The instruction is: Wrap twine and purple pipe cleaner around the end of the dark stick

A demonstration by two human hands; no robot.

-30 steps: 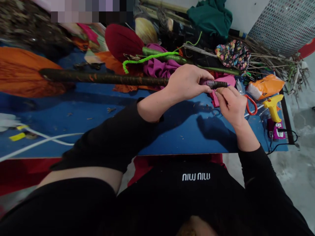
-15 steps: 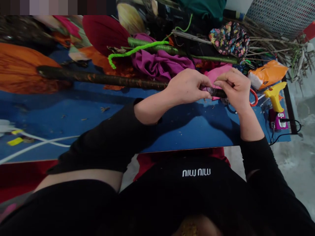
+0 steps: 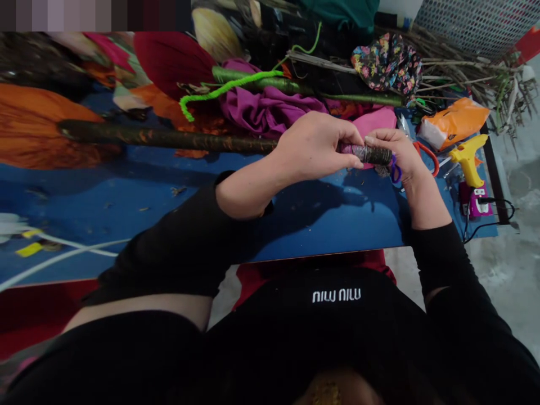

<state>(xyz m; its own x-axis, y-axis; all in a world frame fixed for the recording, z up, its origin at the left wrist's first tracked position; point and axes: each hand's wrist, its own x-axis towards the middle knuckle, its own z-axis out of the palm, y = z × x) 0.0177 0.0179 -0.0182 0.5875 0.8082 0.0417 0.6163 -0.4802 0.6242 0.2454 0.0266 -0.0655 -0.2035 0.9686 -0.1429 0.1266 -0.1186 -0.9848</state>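
A long dark stick (image 3: 189,138) runs across the blue table, with orange cloth (image 3: 80,126) round its far left end. My left hand (image 3: 314,147) is closed round the stick near its right end. Purple and silver-grey winding (image 3: 358,152) covers the stick just past my left fingers, and the dark tip shows beyond it. At the tip is my right hand (image 3: 399,149), its thumb and fingers pressed together; what they pinch is hidden. A purple loop (image 3: 395,170) shows below these fingers; I cannot tell whether it is held.
Behind my hands lie purple cloth (image 3: 270,109), pink cloth (image 3: 375,121) and a bright green pipe cleaner (image 3: 230,85). On the right are a red-handled pair of scissors (image 3: 431,157), an orange packet (image 3: 458,121), a yellow glue gun (image 3: 469,159) and a purple power socket (image 3: 476,199). White cables (image 3: 84,244) cross at left.
My right hand has turned and shifted slightly, so the stick's dark tip and the purple loop now show more. My left hand keeps its grip on the stick.
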